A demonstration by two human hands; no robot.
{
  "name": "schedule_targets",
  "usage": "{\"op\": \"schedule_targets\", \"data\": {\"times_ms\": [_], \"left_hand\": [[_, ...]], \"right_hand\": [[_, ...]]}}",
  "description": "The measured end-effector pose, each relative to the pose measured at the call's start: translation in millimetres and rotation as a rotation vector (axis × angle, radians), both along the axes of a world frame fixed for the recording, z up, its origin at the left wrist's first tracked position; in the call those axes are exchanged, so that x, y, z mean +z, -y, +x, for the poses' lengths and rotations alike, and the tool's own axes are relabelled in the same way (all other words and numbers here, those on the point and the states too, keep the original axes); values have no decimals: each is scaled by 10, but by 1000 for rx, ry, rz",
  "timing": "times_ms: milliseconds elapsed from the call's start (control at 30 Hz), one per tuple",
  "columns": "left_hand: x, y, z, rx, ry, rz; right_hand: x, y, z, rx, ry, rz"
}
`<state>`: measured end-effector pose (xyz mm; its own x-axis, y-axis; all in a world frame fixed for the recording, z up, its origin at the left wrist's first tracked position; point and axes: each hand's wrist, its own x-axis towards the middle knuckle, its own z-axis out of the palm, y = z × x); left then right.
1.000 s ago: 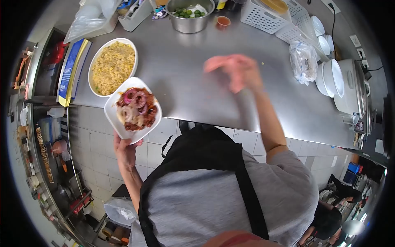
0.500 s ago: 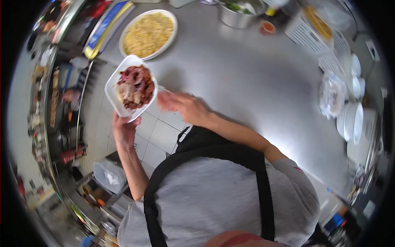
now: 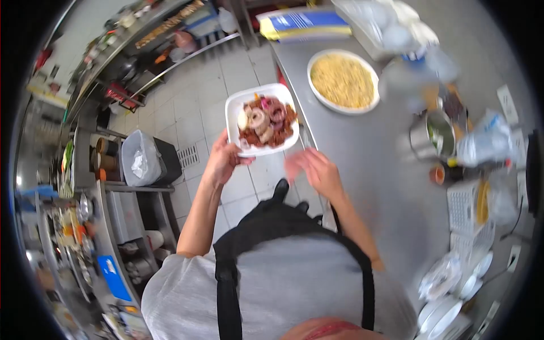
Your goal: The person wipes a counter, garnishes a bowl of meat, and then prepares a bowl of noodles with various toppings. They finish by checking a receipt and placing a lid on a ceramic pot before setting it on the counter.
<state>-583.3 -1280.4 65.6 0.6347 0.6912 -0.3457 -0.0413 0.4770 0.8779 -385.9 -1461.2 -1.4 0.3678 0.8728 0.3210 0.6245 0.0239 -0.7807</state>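
A white, rounded-square bowl (image 3: 232, 127) is held over the tiled floor, just left of the steel table's edge. Sliced onion rings and dark reddish-brown chopped food (image 3: 283, 137) lie in it. My left hand (image 3: 224, 160) grips the bowl at its lower left side, fingers under it and thumb at the rim. My right hand (image 3: 315, 171) is just below and right of the bowl, apart from it, beside the table edge. Its fingers are smeared by motion, so whether it holds anything is unclear. An oval white dish of yellow grated food (image 3: 344, 82) sits on the table.
The steel table (image 3: 362, 164) runs along my right. On it are a metal pot with greens (image 3: 435, 136), a white plastic basket (image 3: 462, 209), stacked white bowls (image 3: 439, 314) and a blue-and-yellow package (image 3: 306, 24). A lined bin (image 3: 140, 158) and shelving stand left.
The view has turned, so the table now lies to the right and more floor shows. My left hand still holds the bowl, now upright before me; my right hand stays near it.
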Motion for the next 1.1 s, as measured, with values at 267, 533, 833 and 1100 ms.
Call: {"op": "schedule_targets", "data": {"times_ms": [267,533,833,1100], "left_hand": [[-45,-465,-411,213,18,-106],[-280,-1693,-692,260,105,-119],[-238,-3311,-861,217,159,-119],[-291,-4701,-767,273,186,-119]], "right_hand": [[417,611,979,-339,357,-357],[1163,-666,828,-501,231,-129],[1186,-3473,353,95,249,-169],[898,-5105,788,150,282,-453]]}}
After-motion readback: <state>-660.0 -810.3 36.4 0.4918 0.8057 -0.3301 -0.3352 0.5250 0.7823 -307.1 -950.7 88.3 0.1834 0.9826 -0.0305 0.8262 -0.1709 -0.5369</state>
